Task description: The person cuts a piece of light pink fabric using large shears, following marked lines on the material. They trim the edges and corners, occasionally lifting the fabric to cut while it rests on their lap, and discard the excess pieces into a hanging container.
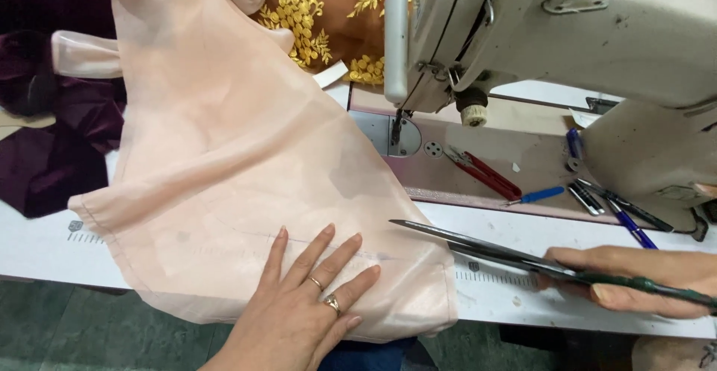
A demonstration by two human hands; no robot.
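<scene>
A sheer peach fabric lies spread over the white sewing table, reaching from the top left down to the front edge. My left hand, with two rings on it, presses flat on the cloth near the front edge, fingers spread. My right hand holds large dark-handled scissors at the right. Their long blades are nearly closed and point left toward the fabric's right edge, the tip just above the cloth.
A cream sewing machine stands at the back right, its needle plate beside the fabric. Red snips, a blue-handled tool and pens lie under its arm. Brown cloth with gold embroidery and dark purple velvet sit behind.
</scene>
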